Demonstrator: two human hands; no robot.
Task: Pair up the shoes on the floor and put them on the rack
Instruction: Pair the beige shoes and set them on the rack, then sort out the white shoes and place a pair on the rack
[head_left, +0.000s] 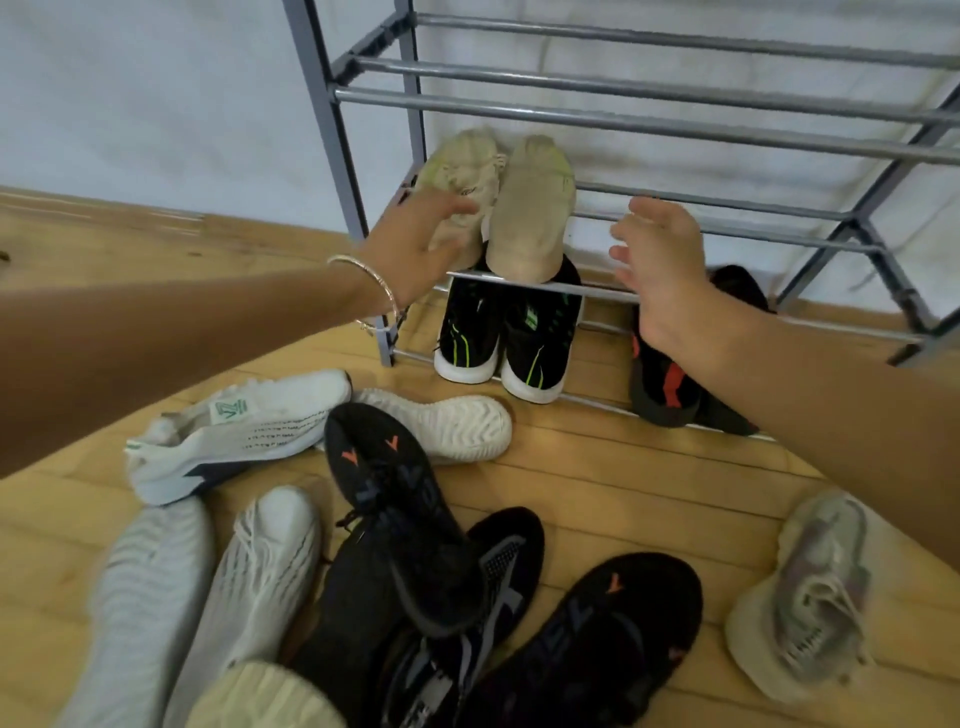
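Though illegible, green label (229, 410) on white shoe (275, 423).

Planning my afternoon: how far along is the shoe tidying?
Done: a beige fabric pair sits on the grey metal rack; a black pair with green stripes and black shoes with red stripes are on the shelf below. In hand: nothing, left hand and right hand are open near the rack. Left: white knit shoes, black shoes with orange marks and a grey knit shoe on the wooden floor.

Grey rack (644, 124) holds beige shoes (530, 208), black shoes (506, 332) with green stripes and white soles, and a black, red-striped shoe (670, 389).
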